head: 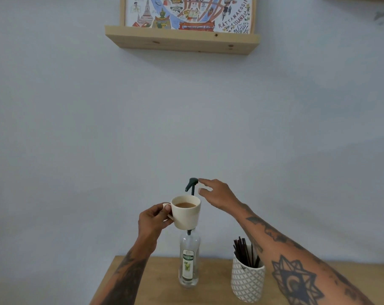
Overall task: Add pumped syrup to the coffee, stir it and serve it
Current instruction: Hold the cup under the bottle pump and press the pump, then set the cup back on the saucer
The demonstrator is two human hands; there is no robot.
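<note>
Cup (186,213) held by left hand (153,221) hides bottle (189,260) neck; right hand (217,194) open beside pump (192,183)

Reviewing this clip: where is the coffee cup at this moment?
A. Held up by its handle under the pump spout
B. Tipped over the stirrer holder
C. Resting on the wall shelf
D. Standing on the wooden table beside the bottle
A: the left hand pinches the handle of the cup, holding it in the air just below the pump spout.
</note>
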